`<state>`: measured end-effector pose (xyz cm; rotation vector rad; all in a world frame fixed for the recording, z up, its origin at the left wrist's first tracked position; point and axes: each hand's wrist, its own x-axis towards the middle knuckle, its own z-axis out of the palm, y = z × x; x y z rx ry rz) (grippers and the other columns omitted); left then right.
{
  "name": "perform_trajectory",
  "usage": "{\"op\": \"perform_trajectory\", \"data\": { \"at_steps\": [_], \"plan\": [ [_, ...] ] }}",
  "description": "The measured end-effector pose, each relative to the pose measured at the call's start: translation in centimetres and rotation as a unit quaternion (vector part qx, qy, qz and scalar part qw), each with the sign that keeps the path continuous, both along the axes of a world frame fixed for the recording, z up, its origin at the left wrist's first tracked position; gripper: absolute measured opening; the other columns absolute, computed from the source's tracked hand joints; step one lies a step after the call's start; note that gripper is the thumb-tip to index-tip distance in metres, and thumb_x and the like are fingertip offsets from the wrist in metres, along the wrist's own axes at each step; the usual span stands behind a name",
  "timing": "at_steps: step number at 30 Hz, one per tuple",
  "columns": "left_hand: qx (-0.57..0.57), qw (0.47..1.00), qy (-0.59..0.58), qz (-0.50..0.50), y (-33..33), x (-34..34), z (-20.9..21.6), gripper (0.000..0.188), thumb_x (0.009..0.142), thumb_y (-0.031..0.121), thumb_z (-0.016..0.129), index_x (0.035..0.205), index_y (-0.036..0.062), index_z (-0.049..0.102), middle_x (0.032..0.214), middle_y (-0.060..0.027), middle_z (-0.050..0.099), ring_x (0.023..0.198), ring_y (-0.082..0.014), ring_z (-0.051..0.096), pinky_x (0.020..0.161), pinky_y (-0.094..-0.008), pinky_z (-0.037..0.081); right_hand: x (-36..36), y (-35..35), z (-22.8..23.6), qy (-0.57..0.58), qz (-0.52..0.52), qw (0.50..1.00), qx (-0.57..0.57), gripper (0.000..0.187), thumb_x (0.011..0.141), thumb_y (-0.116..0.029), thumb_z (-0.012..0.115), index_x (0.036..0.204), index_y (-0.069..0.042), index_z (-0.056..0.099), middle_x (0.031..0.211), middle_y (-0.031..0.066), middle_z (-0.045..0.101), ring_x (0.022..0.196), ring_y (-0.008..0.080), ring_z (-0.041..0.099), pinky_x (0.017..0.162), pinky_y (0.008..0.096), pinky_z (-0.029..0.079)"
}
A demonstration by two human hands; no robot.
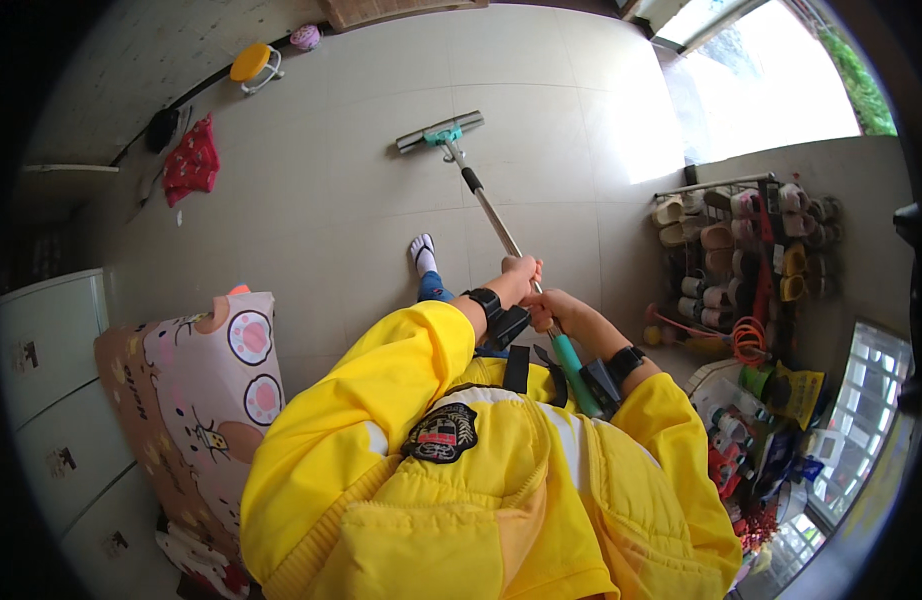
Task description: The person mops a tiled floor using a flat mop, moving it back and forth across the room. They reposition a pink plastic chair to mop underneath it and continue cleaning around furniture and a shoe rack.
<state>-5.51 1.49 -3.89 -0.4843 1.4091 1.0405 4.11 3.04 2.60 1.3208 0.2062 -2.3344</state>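
A sponge mop lies across my view, its long metal pole (pixel 497 223) running from my chest out over the floor. The mop's wide grey-and-teal head (pixel 442 133) rests on the tiles ahead of me. My left hand (pixel 522 277) is wrapped round the pole, farther out toward the head. Closer to my body, my right hand (pixel 555 309) closes on the same pole, just above its teal grip (pixel 573 371). Black bands with dark boxes sit on both wrists. One foot in a flip-flop (pixel 422 255) stands left of the pole.
Shoes fill a rack (pixel 716 245) on the right, beside a bright doorway (pixel 771 85). Bottles and bags crowd below it. At left are a covered piece of furniture (pixel 196 400) and white drawers (pixel 56 370). A yellow stool (pixel 251 64) and red cloth (pixel 192 163) lie far left.
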Motion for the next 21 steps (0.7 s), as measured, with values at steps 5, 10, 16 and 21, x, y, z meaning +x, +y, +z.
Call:
{"op": "perform_trajectory", "data": {
  "at_steps": [5,10,16,21],
  "plan": [
    [-0.023,1.0,-0.014,0.002,-1.9,4.1,1.7,0.018,0.074,-0.001,0.038,0.059,-0.0021,0.048,0.051,-0.0053,0.046,0.036,-0.0092,0.037,0.033,-0.0206,0.027,4.3,-1.7,0.8,0.013,0.023,1.0,-0.006,0.028,0.084,-0.017,0.045,0.058,-0.014,0.036,0.045,-0.0073,0.029,0.035,0.0013,0.025,0.032,0.0156,0.019],
    [-0.033,0.999,-0.009,0.008,-1.1,2.9,1.6,0.018,0.074,-0.002,0.037,0.059,-0.0024,0.048,0.051,-0.0057,0.046,0.035,-0.0092,0.036,0.032,-0.0215,0.026,3.2,-0.9,0.7,0.031,-0.006,0.998,-0.048,0.021,0.082,-0.012,0.047,0.063,-0.012,0.038,0.047,-0.0058,0.033,0.035,0.0027,0.028,0.033,0.0156,0.023],
    [-0.019,1.0,0.002,-0.009,-0.2,-0.9,0.1,0.019,0.073,-0.003,0.036,0.058,-0.0028,0.047,0.049,-0.0065,0.045,0.035,-0.0102,0.036,0.032,-0.0228,0.026,-0.8,0.0,0.3,0.022,0.002,0.998,-0.059,0.022,0.081,-0.013,0.047,0.062,-0.011,0.037,0.047,-0.0053,0.034,0.035,0.0021,0.029,0.032,0.0154,0.023],
    [-0.003,1.0,-0.012,0.012,1.7,-5.6,-0.9,0.019,0.072,-0.003,0.036,0.058,-0.003,0.047,0.049,-0.0074,0.045,0.034,-0.0109,0.036,0.031,-0.023,0.026,-6.0,1.9,-0.4,0.009,0.005,0.999,-0.046,0.026,0.081,-0.014,0.048,0.058,-0.011,0.035,0.047,-0.0043,0.034,0.034,0.0026,0.029,0.031,0.0147,0.023]
  ]
}}
